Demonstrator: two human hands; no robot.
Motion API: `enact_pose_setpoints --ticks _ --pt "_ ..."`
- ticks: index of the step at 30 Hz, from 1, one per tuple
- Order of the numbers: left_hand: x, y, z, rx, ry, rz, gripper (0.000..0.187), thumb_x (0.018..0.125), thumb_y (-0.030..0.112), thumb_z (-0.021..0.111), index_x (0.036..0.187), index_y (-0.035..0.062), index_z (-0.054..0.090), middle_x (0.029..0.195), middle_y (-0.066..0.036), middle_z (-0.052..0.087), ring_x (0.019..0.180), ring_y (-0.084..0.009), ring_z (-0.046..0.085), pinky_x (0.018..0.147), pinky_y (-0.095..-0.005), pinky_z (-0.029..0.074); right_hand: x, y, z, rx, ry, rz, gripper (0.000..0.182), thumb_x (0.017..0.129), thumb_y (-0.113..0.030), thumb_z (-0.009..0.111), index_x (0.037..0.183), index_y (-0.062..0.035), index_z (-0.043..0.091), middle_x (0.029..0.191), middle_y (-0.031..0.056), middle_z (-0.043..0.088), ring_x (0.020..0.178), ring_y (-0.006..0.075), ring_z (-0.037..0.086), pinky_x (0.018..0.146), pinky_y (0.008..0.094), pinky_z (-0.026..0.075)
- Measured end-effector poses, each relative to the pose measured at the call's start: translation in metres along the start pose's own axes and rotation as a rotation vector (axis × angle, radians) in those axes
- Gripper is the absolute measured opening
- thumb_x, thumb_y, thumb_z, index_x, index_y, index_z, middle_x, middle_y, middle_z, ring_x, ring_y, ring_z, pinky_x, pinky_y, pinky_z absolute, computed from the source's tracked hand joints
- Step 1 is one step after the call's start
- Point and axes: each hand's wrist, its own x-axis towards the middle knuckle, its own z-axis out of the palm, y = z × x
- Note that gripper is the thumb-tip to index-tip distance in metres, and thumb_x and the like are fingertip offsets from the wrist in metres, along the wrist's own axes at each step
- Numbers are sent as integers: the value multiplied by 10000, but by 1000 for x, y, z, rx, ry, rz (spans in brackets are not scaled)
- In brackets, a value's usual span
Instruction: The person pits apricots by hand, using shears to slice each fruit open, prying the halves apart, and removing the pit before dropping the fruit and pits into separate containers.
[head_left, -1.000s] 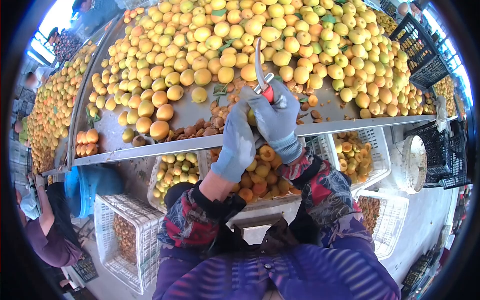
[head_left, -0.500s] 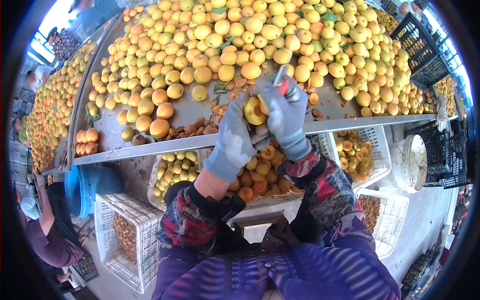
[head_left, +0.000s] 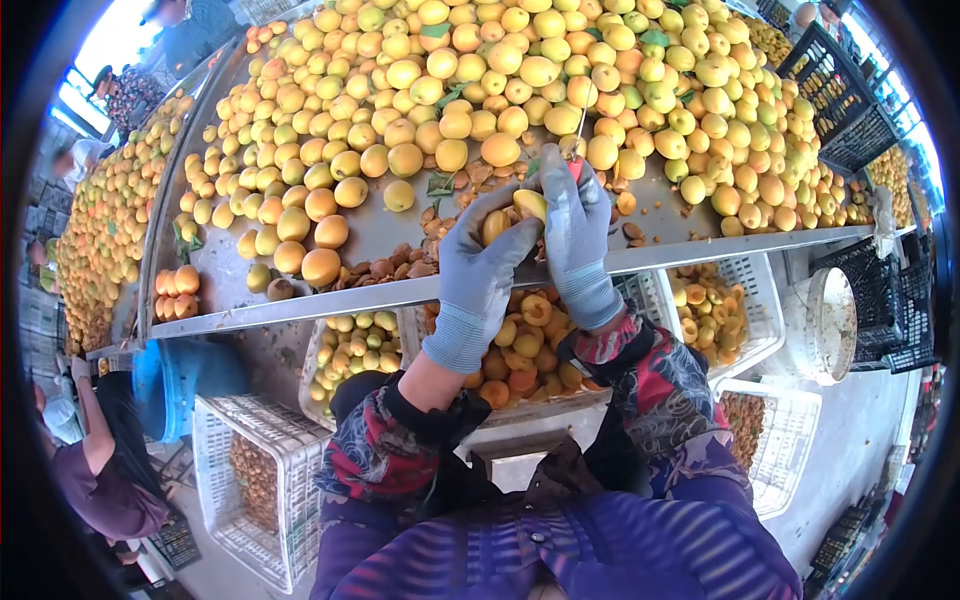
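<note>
Fruit [head_left: 530, 205], one split body in the earlier frame, now seems to show two pieces, gripped in the left hand's [head_left: 478, 255] curled fingers. Right hand [head_left: 575, 228] has straightened, pinching a red-handled tool [head_left: 575, 168]. Judged step: parting the halves; next move calls for a steady left hold. Bare table [head_left: 372, 220] lies leftward; front edge just below, heap [head_left: 480, 75] beyond.

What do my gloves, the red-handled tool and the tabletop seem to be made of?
Gloves: knit fabric, judging by the ribbed cuffs, perhaps with a matte coating.
Red-handled tool: its thin, shiny blade looks metal; the handle, mostly hidden, could be plastic.
Tabletop: probably sheet metal, from its smooth, grey, reflective surface.
</note>
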Motion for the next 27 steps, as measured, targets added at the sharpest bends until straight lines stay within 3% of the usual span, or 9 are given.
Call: enact_pose_setpoints --ticks 5,7,9,10,13,21,23,24,27 --pt "2 -8 -5 -126 -33 153 283 807 -24 666 1062 37 560 995 -79 622 848 -147 628 735 -269 549 6 21 -13 -350 8 -227 182 937 -228 580 955 -47 582 696 -3 540 618 104 519 578 249 455" --pt "-2 -1 -1 -157 68 78 328 784 -18 687 1067 68 545 984 -72 606 840 -150 616 722 -270 542 14 37 -40 -1170 9 -837 147 917 -157 564 1012 -49 597 774 46 574 703 187 556 665 323 466" --pt "5 -6 -10 -58 106 117 419 795 13 703 1167 57 516 992 -97 639 837 -181 655 716 -280 561 8 9 -29 -643 28 -29 234 915 -195 463 1035 -45 596 942 137 583 908 263 529 810 404 409" --pt "8 -7 -13 -177 96 88 446 795 21 704 1190 79 507 983 -86 634 835 -184 656 691 -289 564 27 34 -64 -1262 60 -590 329 984 -322 397 937 -50 577 808 79 560 730 209 529 665 365 435" --pt "11 3 -18 -428 -26 0 375 791 42 703 1112 92 516 1012 -52 609 782 -159 650 600 -297 571 12 -12 -14 -189 51 -82 280 956 -341 503 889 -71 532 714 -17 481 527 75 380 461 231 290" --pt "3 4 -22 -304 74 38 357 836 35 648 1163 88 516 912 -25 604 760 -127 619 628 -253 531 12 -21 8 158 105 19 211 954 -294 525 830 -127 495 625 -61 351 514 47 336 441 215 251" --pt "5 -5 -39 -20 19 64 420 806 24 656 1190 115 512 829 -26 589 667 -120 562 556 -255 471 34 -14 -44 456 -442 143 162 935 -264 550 878 -114 569 680 -31 492 574 68 476 474 222 360" --pt "-4 22 -26 -188 27 -43 396 817 32 653 1188 94 530 879 -43 616 709 -126 595 576 -244 489 33 -11 -33 24 -103 -133 276 966 -335 490 735 -186 473 523 -72 269 431 75 244 413 262 211" --pt "3 16 -16 -168 -75 47 357 813 16 657 1157 69 578 994 -78 642 721 -149 656 627 -254 563 16 -46 -8 291 -172 -75 315 970 -376 486 867 -87 553 506 -69 259 408 77 241 407 261 212"
